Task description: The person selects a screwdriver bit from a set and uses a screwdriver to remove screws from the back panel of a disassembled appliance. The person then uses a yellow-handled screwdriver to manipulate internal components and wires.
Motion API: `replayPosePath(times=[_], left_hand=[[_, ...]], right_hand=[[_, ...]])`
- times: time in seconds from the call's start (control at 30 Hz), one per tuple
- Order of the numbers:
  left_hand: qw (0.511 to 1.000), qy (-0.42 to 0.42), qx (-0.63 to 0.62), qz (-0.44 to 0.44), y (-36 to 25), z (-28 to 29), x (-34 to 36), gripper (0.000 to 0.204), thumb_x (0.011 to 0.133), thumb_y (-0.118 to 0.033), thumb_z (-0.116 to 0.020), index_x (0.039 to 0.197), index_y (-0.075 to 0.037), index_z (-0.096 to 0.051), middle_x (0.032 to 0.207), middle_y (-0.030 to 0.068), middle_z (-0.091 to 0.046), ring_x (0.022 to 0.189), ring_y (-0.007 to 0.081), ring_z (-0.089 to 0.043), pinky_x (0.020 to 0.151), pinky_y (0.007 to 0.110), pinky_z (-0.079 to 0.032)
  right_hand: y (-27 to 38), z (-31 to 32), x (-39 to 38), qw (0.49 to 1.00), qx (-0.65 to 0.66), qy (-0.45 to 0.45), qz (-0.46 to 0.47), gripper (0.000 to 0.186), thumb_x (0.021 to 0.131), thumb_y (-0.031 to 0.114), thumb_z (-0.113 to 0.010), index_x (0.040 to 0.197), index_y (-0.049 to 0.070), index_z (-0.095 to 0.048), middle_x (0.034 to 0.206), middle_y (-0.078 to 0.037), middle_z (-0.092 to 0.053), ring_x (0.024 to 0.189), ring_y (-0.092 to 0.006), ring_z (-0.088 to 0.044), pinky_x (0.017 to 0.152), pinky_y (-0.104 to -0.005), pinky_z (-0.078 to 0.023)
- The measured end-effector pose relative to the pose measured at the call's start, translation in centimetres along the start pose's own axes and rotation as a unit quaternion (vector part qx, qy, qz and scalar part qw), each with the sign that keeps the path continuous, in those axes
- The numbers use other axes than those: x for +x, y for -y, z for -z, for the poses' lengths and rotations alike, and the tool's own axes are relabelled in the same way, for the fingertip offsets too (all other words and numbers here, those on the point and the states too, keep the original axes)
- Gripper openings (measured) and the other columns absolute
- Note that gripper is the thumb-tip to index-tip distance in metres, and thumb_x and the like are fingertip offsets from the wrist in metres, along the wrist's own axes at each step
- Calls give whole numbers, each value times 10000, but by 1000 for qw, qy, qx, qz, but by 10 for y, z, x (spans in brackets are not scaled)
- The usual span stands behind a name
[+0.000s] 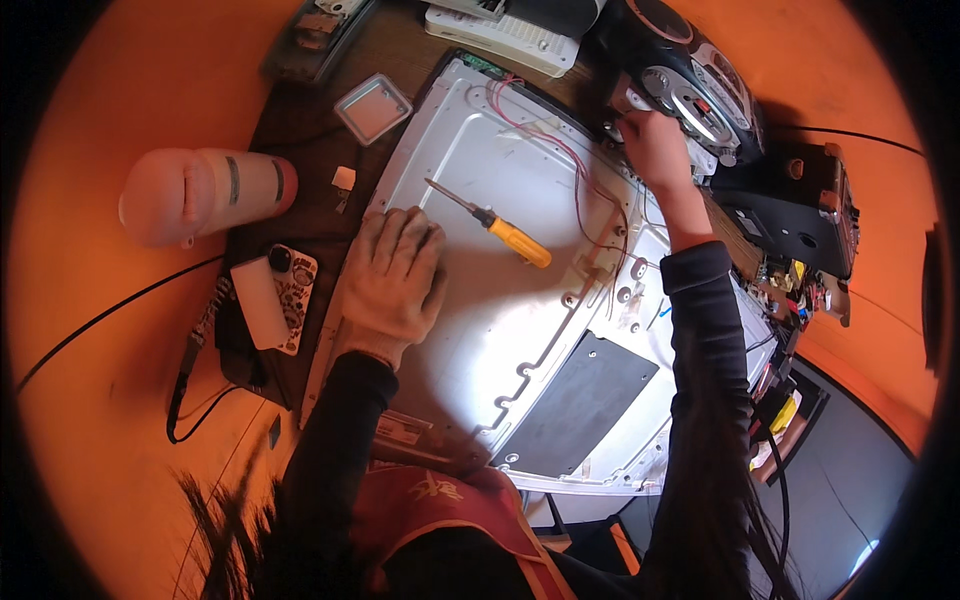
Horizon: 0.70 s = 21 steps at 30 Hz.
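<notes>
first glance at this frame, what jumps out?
The big white metal back panel fills the middle of the table, brightly lit, with an orange-handled screwdriver lying loose on it. The left hand presses flat on the panel's left edge, while the right hand reaches to its far right corner, by the red wires and a portable stereo.

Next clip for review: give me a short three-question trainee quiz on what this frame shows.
1. True or false: the left hand grips the orange-handled screwdriver.
2. Where is the right hand?
A. on the dark rectangular panel
B. at the far edge of the white metal back panel, beside the radio
C. on the phone
3. Fill in: the wires crossing the back panel are ____.

Key: 1 false, it rests flat on the back panel with the screwdriver lying apart; 2 B; 3 red.
</notes>
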State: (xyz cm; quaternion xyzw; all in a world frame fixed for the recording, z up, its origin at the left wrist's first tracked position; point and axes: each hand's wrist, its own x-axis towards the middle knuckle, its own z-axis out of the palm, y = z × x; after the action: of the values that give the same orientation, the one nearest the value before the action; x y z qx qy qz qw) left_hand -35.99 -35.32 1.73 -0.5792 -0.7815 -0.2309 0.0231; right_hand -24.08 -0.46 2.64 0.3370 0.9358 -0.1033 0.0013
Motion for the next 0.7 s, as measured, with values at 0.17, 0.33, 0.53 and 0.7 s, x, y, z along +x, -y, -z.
replayPosePath(times=[0.17,0.33,0.53,0.7], left_hand=[[1000,-8,0,4,-1,0,0,376,780,-170,-650,1122,-17,-615,1184,153,-599,1158,333,-547,1073,526,-397],[1000,-1,-11,6,2,-1,-4,372,763,-189,-675,1092,-25,-625,1188,138,-590,1179,317,-527,1064,510,-401],[999,-13,-32,23,3,-1,-6,368,767,-195,-689,1091,-29,-638,1205,122,-593,1202,288,-514,1088,474,-380],[999,-12,-43,28,5,-1,-9,375,787,-226,-683,1104,-30,-640,1227,123,-592,1227,283,-499,1106,470,-355]], right_hand=[[22,-17,11,991,-104,36,-71,156,880,142,-587,936,51,-701,953,-229,-700,919,-434,-676,800,-503,-554],[29,-31,29,988,-131,43,-74,169,887,105,-563,981,65,-699,1002,-225,-700,979,-423,-682,816,-503,-565],[35,-31,36,983,-172,30,-51,161,881,74,-544,885,33,-700,936,-228,-708,916,-416,-696,786,-490,-573],[75,-10,23,999,-2,-7,38,118,857,55,-649,944,14,-717,930,-212,-719,866,-378,-714,768,-434,-578]])
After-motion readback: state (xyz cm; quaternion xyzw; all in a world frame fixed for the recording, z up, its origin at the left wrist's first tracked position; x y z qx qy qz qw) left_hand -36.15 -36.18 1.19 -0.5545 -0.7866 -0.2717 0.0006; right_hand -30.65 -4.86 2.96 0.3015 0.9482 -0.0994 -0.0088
